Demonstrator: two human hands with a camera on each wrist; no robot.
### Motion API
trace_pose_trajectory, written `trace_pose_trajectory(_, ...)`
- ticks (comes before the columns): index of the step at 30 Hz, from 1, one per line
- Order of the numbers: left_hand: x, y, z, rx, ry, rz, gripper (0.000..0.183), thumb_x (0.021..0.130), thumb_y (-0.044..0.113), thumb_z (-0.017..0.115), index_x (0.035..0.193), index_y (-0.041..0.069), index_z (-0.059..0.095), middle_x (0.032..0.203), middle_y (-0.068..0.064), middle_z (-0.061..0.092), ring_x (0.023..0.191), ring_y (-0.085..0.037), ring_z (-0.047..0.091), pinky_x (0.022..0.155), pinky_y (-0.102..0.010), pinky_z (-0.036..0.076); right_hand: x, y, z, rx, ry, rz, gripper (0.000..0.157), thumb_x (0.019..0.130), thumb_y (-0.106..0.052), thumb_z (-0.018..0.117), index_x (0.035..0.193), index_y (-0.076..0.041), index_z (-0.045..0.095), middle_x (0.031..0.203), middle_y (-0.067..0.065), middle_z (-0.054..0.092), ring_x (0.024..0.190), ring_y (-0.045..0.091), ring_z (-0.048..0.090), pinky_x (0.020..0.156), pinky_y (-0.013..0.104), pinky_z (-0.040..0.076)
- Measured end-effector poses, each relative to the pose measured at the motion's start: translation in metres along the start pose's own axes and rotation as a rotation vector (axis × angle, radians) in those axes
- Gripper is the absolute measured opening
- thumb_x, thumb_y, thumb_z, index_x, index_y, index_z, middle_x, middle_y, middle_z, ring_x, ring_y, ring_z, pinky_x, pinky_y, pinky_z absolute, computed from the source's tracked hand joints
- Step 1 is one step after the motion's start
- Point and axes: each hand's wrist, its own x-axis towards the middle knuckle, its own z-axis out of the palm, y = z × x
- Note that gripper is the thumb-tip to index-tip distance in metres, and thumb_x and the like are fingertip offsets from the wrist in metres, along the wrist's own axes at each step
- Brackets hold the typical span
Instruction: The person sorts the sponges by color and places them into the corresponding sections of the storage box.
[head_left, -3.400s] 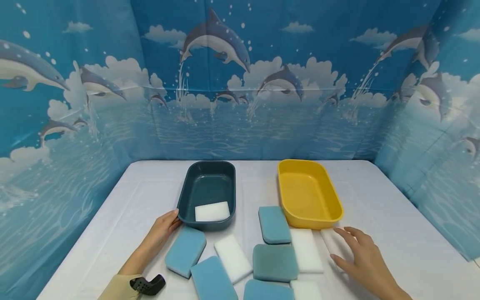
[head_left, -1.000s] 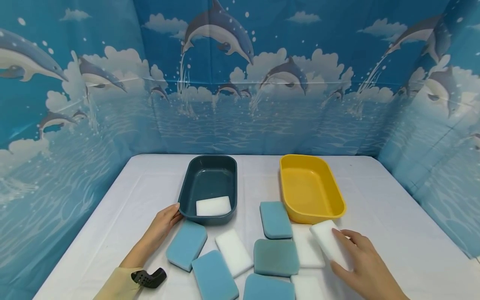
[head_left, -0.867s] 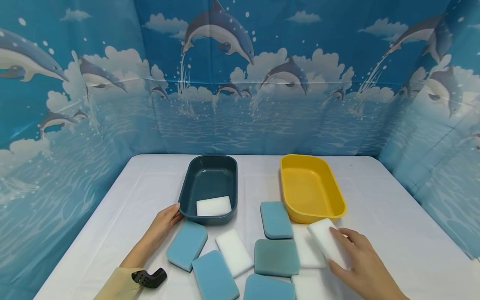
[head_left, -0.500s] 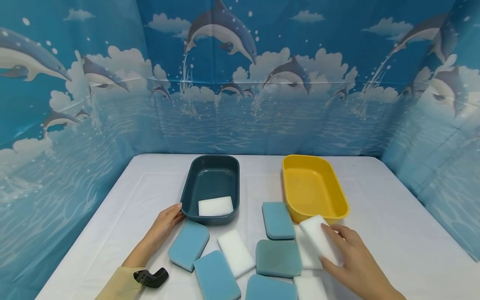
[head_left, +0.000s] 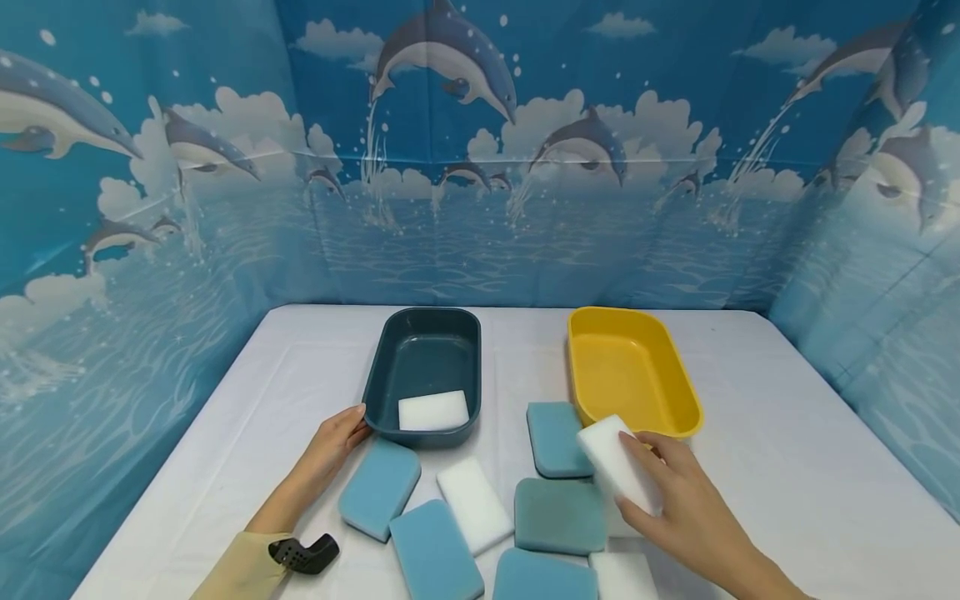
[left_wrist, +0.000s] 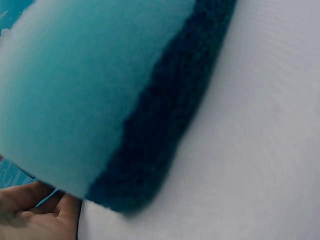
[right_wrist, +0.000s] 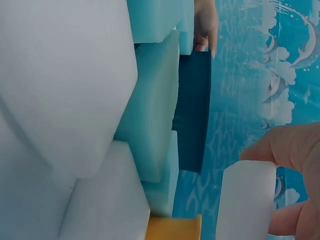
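Beige sleeve (head_left: pixel 247 567) and black wrist strap (head_left: pixel 303 556) show at the lower left of the frame. Above them, the left hand (head_left: pixel 330 448) has its fingertips touching the near left corner of the dark teal tray (head_left: pixel 430 362); I cannot tell whether they pinch the rim or merely rest against it. A small white sponge (head_left: pixel 433 411) lies in that tray's near end. At bottom centre, two blue sponges (head_left: pixel 437 550) and a long white sponge (head_left: pixel 475 504) lie slantwise on the cloth. Further right is a greenish sponge (head_left: pixel 560 516). Right of centre, the right hand (head_left: pixel 678 493) grips a held sponge (head_left: pixel 619 467), also white, between thumb and fingers; it overlaps the near left corner of the yellow tray (head_left: pixel 633 371).
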Motion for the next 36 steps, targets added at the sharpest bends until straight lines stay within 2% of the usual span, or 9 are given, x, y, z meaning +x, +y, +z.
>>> trace_pose_trajectory(7,0.002,0.000,0.000,-0.016,0.003,-0.001,0.070,0.100,0.043,0.037,0.145,-0.009,0.022,0.153,-0.024,0.025,0.143,-0.030,0.025,0.116,-0.041,0.028,0.013,-0.013,0.002,0.024,-0.036,-0.023,0.064,0.074,-0.024,0.075,0.132,-0.009,0.053,0.124,0.013,0.052,0.107,0.026,0.049,0.086,0.049,0.054)
trace_pose_trajectory(13,0.002,0.001,-0.001,-0.013,-0.009,0.001,0.069,0.101,0.042,0.035,0.145,-0.008,0.020,0.153,-0.023,0.022,0.143,-0.030,0.024,0.116,-0.041,0.027,0.022,-0.020,0.006,0.025,0.013,-0.096,0.063,0.073,-0.024,0.075,0.130,-0.006,0.054,0.122,0.015,0.055,0.106,0.026,0.050,0.085,0.046,0.054)
trace_pose_trajectory(20,0.001,0.000,-0.001,-0.014,-0.023,0.015,0.069,0.101,0.041,0.035,0.146,-0.009,0.018,0.154,-0.025,0.020,0.144,-0.032,0.022,0.117,-0.042,0.026,0.027,-0.023,0.010,0.040,-0.019,-0.068,0.064,0.074,-0.026,0.074,0.132,-0.008,0.053,0.126,0.015,0.053,0.109,0.028,0.049,0.087,0.048,0.054)
trace_pose_trajectory(30,0.002,0.000,0.000,-0.019,-0.014,0.002,0.066,0.102,0.038,0.035,0.145,-0.009,0.018,0.153,-0.025,0.021,0.144,-0.032,0.022,0.117,-0.043,0.026,0.032,-0.028,0.012,0.048,0.009,-0.091,0.061,0.075,-0.024,0.073,0.131,-0.009,0.054,0.125,0.014,0.053,0.109,0.027,0.048,0.086,0.045,0.054)
trace_pose_trajectory(36,0.002,-0.001,0.001,-0.014,-0.010,0.003,0.067,0.102,0.039,0.034,0.145,-0.009,0.019,0.154,-0.025,0.021,0.144,-0.031,0.023,0.117,-0.042,0.026,0.037,-0.033,0.013,0.053,-0.006,-0.097,0.062,0.076,-0.025,0.073,0.132,-0.009,0.053,0.127,0.014,0.052,0.111,0.027,0.048,0.089,0.046,0.053)
